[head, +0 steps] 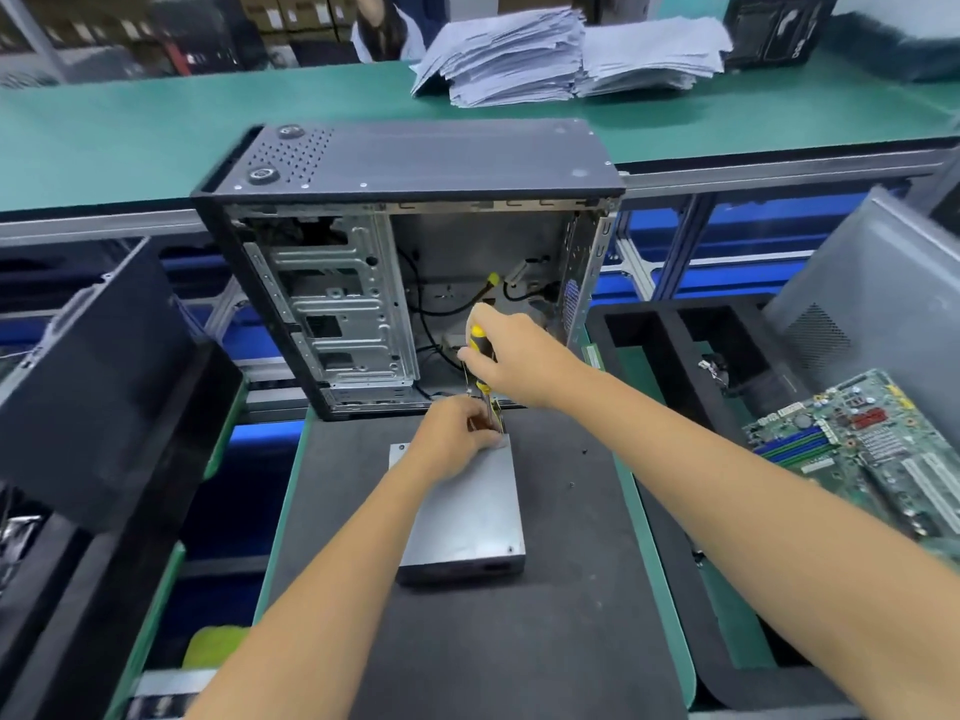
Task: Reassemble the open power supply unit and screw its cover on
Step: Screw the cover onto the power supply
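Note:
A grey metal power supply unit [467,517] lies flat on the black mat [467,641], its cover on top. A yellow-and-black screwdriver [477,339] stands upright over the unit's far right corner. My right hand [511,356] grips its handle from above. Resting on the cover's far edge, my left hand [457,433] has its fingers curled around the screwdriver's shaft near the tip. The tip and the screw under it are hidden by the fingers. Two small dark screws [572,484] lie loose on the mat to the right.
An open, gutted computer case [343,314] stands upright just behind the unit. A green motherboard [872,454] lies at the right near a black foam tray [670,335] and a grey panel [872,283]. Black panels [104,387] lean at the left. Paper stacks [519,59] sit on the far green bench.

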